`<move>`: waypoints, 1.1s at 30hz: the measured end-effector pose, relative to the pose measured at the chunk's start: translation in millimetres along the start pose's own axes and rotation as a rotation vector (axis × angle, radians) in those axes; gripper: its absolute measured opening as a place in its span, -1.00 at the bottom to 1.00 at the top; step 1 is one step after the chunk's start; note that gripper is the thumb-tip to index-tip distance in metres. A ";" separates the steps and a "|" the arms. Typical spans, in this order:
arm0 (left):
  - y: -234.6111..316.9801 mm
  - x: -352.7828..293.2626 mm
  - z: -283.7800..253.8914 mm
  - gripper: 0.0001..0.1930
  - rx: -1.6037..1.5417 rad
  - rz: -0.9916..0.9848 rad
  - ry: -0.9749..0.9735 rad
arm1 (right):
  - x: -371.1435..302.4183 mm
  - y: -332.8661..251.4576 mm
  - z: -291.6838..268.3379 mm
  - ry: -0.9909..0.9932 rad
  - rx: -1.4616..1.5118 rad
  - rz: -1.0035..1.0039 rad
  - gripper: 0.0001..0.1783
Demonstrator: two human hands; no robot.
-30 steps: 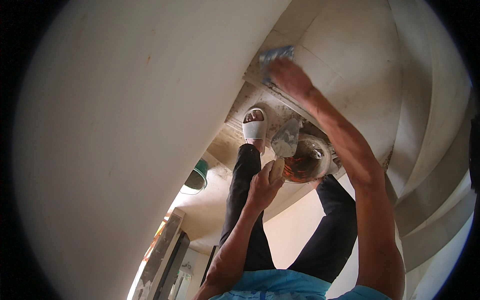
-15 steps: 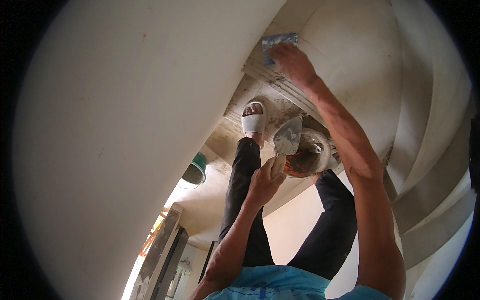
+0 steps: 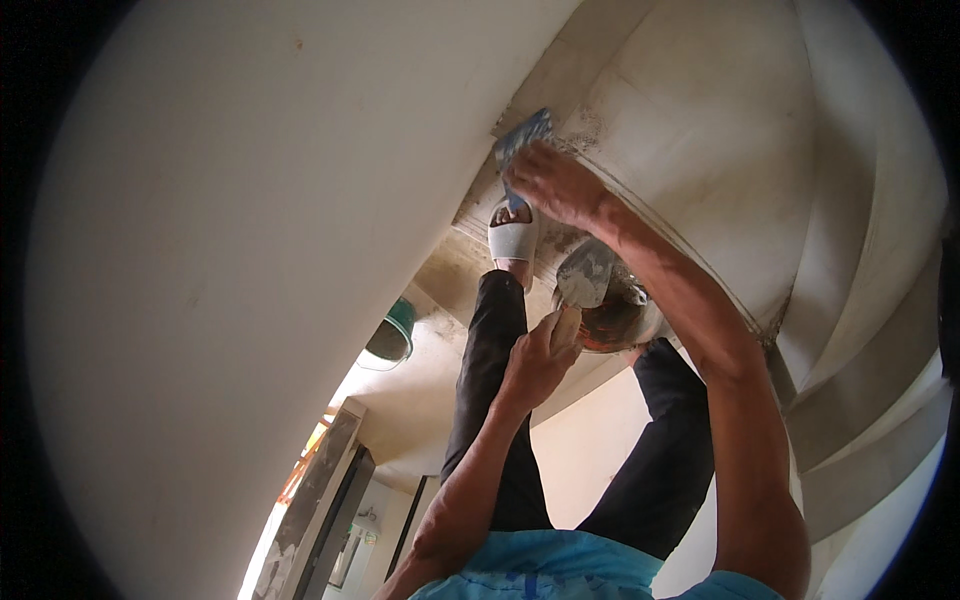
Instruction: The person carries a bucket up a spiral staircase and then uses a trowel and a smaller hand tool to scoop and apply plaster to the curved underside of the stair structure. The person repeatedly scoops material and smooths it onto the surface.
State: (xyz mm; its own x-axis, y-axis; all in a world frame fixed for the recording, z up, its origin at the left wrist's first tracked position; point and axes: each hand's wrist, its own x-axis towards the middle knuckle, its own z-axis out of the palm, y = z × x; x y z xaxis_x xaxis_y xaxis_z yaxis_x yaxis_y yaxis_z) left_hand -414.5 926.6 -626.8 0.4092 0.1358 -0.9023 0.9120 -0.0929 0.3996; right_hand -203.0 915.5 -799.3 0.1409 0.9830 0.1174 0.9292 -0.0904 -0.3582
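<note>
My left hand point(image 3: 534, 368) is closed around the pale, worn handle of a trowel point(image 3: 584, 272), whose blade is smeared with grey. The blade lies over the edge of a round bucket point(image 3: 612, 334) with grey and orange-stained walls, partly hidden by my right forearm. My right hand point(image 3: 556, 186), somewhat blurred, grips a flat, blue-grey rectangular piece point(image 3: 524, 132) streaked with white; its exact kind is unclear. That piece is tilted just beyond my foot in a white slipper point(image 3: 512, 240), beside the step edge.
A tall pale wall point(image 3: 250, 250) fills the left side. Dirty step surfaces point(image 3: 465, 265) lie around my feet, and curved pale steps point(image 3: 870, 400) sweep down the right. Lower on the left stands a green bucket point(image 3: 400, 325) with a wire handle.
My right hand has drawn the blue-grey piece back toward my slippered foot, off the upper step surface, and tilted it. My left hand and the trowel have barely moved.
</note>
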 end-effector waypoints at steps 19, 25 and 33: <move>-3.2 -0.7 0.1 -0.41 0.018 0.058 -0.031 | -13.6 28.9 -58.3 0.115 0.069 0.280 -0.64; -3.6 -4.8 3.4 -0.40 0.029 0.015 -0.121 | -21.5 37.0 -31.8 -0.066 -0.017 0.173 -0.64; -17.9 -3.6 7.2 -0.43 0.125 0.075 -0.130 | -104.8 -30.6 -45.7 -0.215 0.236 0.090 -0.52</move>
State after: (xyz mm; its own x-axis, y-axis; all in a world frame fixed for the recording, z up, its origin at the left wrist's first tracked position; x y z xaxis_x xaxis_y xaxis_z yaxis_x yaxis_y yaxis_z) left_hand -432.6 920.7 -631.8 0.4608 -0.0039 -0.8875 0.8651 -0.2211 0.4502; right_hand -230.6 808.0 -758.3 0.1207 0.9862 -0.1135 0.8077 -0.1641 -0.5663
